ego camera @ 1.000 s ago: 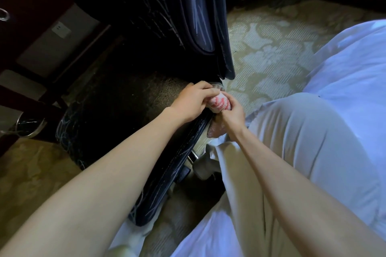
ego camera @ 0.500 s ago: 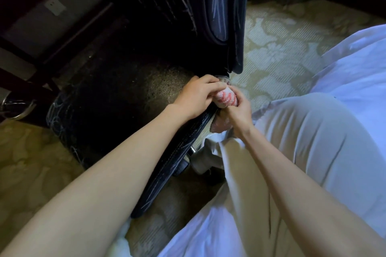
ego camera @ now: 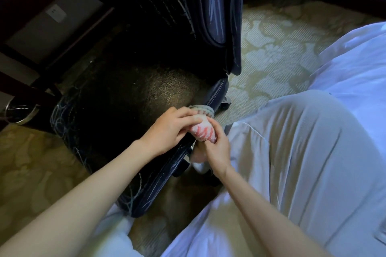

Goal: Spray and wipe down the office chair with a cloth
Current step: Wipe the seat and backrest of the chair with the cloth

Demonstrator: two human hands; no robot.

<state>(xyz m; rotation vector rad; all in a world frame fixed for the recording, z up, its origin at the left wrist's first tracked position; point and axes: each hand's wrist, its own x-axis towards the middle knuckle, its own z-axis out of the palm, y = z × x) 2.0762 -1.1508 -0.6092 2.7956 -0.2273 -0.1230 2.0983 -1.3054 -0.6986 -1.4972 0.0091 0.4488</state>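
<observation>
At the far left a wall socket [ego camera: 56, 13] is set in a pale panel framed by dark wood. Below it, at the frame's edge, a shiny metal rim [ego camera: 19, 110] is partly cut off. A patterned carpet [ego camera: 271, 48] is spread under everything.

The office chair [ego camera: 117, 98] is seen left of the middle. Its dark covering is crossed by pale cracked lines, and a dull brown patch is lit in the middle of the seat. The backrest [ego camera: 211, 6] is raised upright behind the seat.

At the seat's right edge the two hands are brought together on the cloth [ego camera: 203, 131]. The cloth is bunched into a small roll, white with red stripes. It is covered from above by the curled fingers of the left hand [ego camera: 173, 129] and gripped from below by the right hand [ego camera: 217, 150]. Whether the cloth is touching the seat cannot be told.

Just beyond the hands a caster [ego camera: 226, 104] is visible under the seat's corner. To the right a pale trouser leg [ego camera: 302, 162] is seen, and a white sheet [ego camera: 359, 64] is spread further right.
</observation>
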